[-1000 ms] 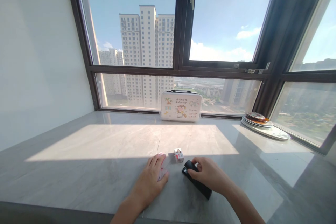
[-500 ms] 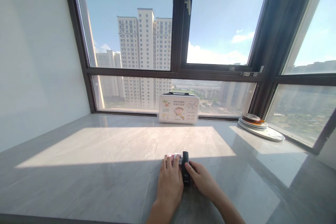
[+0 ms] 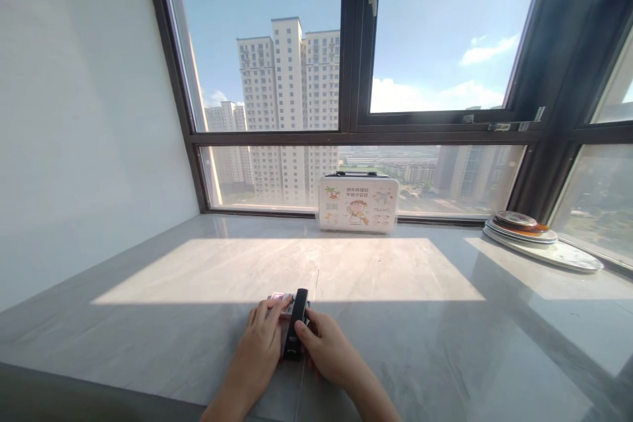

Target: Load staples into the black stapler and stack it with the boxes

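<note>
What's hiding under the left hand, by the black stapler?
Something small, pink and white pokes out past the left hand, beside the black stapler. The hand covers the rest, so what else is under there can't be seen.

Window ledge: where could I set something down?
Bare patches: between the white wall and left hand; the sunlit strip before the white case; right of the right hand, short of the stacked plates. Crowded: around the black stapler between both hands.
</note>
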`<state>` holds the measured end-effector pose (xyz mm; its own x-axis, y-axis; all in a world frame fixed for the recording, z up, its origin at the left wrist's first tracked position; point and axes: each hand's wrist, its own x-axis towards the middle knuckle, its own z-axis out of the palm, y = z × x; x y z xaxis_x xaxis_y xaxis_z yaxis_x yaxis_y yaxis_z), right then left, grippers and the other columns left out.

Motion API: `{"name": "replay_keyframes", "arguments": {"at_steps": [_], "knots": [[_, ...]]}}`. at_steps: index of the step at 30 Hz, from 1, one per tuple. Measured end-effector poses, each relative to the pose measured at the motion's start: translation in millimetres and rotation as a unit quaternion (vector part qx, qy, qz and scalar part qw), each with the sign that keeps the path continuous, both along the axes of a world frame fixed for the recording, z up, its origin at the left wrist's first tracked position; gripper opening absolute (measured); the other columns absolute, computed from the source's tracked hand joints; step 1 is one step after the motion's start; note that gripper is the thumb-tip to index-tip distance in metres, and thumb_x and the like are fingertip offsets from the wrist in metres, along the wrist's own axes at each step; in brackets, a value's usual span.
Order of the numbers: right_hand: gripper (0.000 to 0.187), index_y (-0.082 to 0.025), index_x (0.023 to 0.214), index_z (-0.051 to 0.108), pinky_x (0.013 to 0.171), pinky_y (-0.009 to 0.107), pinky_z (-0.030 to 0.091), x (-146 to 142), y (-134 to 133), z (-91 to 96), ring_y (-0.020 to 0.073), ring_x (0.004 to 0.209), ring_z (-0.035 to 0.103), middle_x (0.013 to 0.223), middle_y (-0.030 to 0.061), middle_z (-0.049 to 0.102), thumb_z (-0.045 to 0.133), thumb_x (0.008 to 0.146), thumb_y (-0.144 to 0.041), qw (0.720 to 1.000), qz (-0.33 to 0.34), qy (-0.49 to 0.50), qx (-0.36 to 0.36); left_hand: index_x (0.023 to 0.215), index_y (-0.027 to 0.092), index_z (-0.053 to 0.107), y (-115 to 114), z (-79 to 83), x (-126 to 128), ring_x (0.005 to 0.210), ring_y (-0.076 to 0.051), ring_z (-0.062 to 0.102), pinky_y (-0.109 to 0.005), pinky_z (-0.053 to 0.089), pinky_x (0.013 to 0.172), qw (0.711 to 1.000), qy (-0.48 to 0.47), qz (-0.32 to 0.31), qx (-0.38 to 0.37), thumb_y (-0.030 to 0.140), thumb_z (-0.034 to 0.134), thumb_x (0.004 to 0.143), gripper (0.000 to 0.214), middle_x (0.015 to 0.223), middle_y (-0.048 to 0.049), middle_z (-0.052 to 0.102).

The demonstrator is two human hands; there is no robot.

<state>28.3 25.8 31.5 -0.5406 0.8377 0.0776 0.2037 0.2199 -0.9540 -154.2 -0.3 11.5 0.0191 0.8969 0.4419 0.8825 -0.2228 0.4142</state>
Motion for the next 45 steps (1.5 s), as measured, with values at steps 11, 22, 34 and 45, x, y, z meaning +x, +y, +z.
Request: {"name": "replay_keyframes", "arguments": {"at_steps": [11,22,34,45], "knots": [[0.041,-0.023,0.121,0.065,0.067,0.03,0.049,-4.8,-11.5,7.8,0.0188,0.066,0.059,0.07,-0.0008,0.061,0.05,0.095,-0.051,0.998,-0.049,0.025,0.041,0.144,0.028,0.048,1.5,1.3,0.3,0.138,-0.021,0.044,-0.04,0.037,0.116,1.0,0.027,0.015,0.002,0.018,0.032,0.097,0.05,0.143,-0.0056,0.05],[0.049,-0.019,0.126,0.063,0.063,0.029,0.045,-7.9,-10.8,-9.8,0.0192,0.067,0.059,0.072,0.0004,0.063,0.046,0.097,-0.054,0.99,-0.13,0.016,0.06,0.142,0.024,0.048,-2.4,2.7,0.6,0.14,-0.02,0.042,-0.042,0.037,0.118,0.999,-0.031,-0.012,0.019,0.017,0.03,0.099,0.047,0.143,-0.0064,0.051],[0.056,-0.021,0.142,0.053,0.103,0.037,0.044,140.0,-16.0,-17.8,0.0268,0.123,0.057,0.127,0.0092,0.065,0.04,0.095,-0.049,0.926,-0.272,-0.196,0.173,0.143,0.026,0.049,-33.6,38.0,108.6,0.131,-0.022,0.053,-0.04,0.048,0.108,0.983,-0.015,-0.171,0.064,0.019,0.039,0.098,0.046,0.143,-0.0078,0.056],[0.065,-0.033,0.158,0.022,0.12,0.065,0.009,149.7,-38.8,-12.3,0.0363,0.153,0.007,0.163,-0.0095,0.014,0.024,0.099,-0.061,0.829,-0.229,-0.478,0.179,0.155,0.031,0.032,-6.2,0.4,134.2,0.152,-0.026,0.024,-0.054,0.022,0.124,0.983,0.123,-0.103,-0.089,0.048,0.032,0.102,0.056,0.163,0.0021,0.026]]}}
